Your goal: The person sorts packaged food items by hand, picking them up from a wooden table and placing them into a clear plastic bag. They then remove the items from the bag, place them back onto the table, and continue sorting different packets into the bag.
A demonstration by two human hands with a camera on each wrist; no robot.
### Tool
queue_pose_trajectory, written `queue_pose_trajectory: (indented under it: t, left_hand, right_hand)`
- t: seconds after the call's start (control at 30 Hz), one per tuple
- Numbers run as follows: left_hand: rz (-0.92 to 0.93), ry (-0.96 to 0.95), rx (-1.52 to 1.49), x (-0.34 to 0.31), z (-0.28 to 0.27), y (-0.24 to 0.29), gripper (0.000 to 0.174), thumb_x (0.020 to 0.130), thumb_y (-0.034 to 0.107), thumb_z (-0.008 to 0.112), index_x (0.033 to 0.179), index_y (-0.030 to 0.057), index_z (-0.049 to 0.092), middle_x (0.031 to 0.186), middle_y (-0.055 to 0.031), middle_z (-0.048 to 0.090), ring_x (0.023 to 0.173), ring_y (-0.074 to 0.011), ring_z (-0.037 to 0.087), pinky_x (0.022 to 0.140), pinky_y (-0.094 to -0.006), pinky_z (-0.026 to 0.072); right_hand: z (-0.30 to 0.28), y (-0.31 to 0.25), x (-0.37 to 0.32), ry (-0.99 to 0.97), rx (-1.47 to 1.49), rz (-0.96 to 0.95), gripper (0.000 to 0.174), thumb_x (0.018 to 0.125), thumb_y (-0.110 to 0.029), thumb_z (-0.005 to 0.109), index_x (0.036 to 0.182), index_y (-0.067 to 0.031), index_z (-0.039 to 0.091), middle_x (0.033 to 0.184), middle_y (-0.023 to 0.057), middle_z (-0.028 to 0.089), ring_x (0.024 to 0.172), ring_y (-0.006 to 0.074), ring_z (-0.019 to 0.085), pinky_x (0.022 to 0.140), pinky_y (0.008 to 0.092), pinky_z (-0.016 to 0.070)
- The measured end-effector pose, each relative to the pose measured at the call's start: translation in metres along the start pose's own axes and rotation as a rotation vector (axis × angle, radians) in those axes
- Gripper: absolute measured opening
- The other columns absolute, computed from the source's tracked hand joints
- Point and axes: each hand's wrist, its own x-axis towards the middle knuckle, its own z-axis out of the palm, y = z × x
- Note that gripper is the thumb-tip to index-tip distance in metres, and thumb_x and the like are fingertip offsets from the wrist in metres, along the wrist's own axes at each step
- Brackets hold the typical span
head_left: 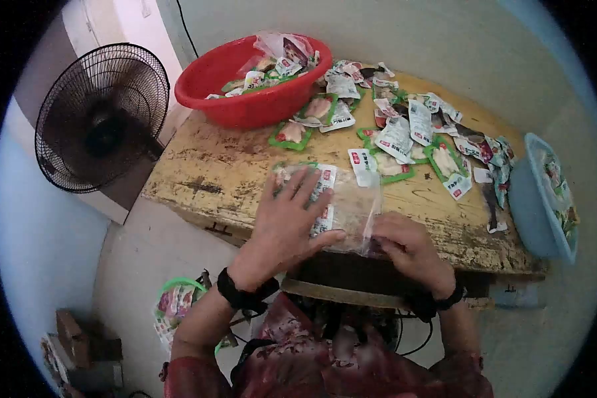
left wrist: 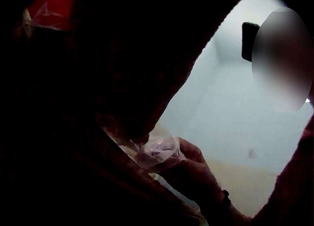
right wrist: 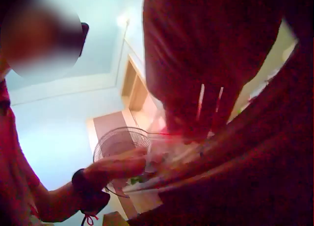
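Observation:
A clear plastic bag (head_left: pixel 357 207) lies flat at the table's front edge, with white-and-red and green-edged packets in its left part. Spread fingers of my left hand (head_left: pixel 286 215) rest on the bag over those packets. At the bag's right edge, my right hand (head_left: pixel 414 252) pinches the plastic between thumb and curled fingers. The left wrist view shows the right hand (left wrist: pixel 189 169) at the crumpled clear plastic (left wrist: pixel 159 152). In the right wrist view the left hand (right wrist: pixel 117 167) reaches to the bag, dark and blurred.
A red basin (head_left: pixel 245 103) with packets stands at the table's back left. Loose packets (head_left: pixel 396 138) are scattered across the back of the wooden table (head_left: pixel 205 159). A blue basin (head_left: pixel 537 205) stands at the right edge, a fan (head_left: pixel 103 119) at left, a green-rimmed container (head_left: pixel 179 302) on the floor.

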Motion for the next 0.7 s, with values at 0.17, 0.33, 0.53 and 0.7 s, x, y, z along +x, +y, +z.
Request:
queue_pose_trajectory:
  t: [0.17,0.33,0.53,0.7]
  left_hand:
    - [-0.103,0.221,-0.369,-0.004,-0.018,-0.015,0.076,0.098,0.051,0.055,0.156,0.0057,0.034,0.162,-0.0213,0.029,0.152,-0.0372,0.023,0.122,-0.0556,0.0189]
    - [-0.189,0.496,-0.409,-0.006,-0.061,-0.031,0.079,0.101,0.044,0.052,0.160,0.0016,0.020,0.166,-0.0221,0.020,0.155,-0.0351,0.016,0.124,-0.0516,0.0160]
    - [-0.085,0.174,-0.096,0.023,-0.034,-0.011,0.076,0.103,0.051,0.046,0.159,0.0038,0.027,0.166,-0.0196,0.023,0.155,-0.0353,0.015,0.126,-0.0473,0.0134]
    - [-0.080,-0.076,-0.004,0.021,0.002,-0.014,0.084,0.100,0.059,0.049,0.154,-0.0034,0.032,0.161,-0.0216,0.031,0.153,-0.0357,0.021,0.125,-0.0483,0.0168]
  right_hand:
    - [-0.005,-0.018,-0.017,0.195,-0.009,0.107,0.022,0.090,0.001,0.064,0.111,-0.0026,0.070,0.118,0.0144,0.071,0.109,0.0335,0.068,0.098,0.0414,0.0513]
    - [-0.004,-0.020,-0.035,0.394,0.169,0.357,0.020,0.097,-0.004,0.062,0.115,-0.0038,0.069,0.119,0.0130,0.071,0.111,0.0291,0.066,0.098,0.0391,0.0506]
    - [-0.004,-0.018,-0.035,0.299,-0.019,0.197,0.026,0.095,-0.005,0.063,0.121,-0.0035,0.066,0.121,0.0137,0.069,0.112,0.0320,0.063,0.100,0.0420,0.0488]
    - [-0.004,-0.013,-0.041,0.249,-0.019,0.144,0.030,0.094,-0.006,0.063,0.124,-0.0032,0.063,0.126,0.0158,0.066,0.116,0.0346,0.061,0.101,0.0442,0.0481]
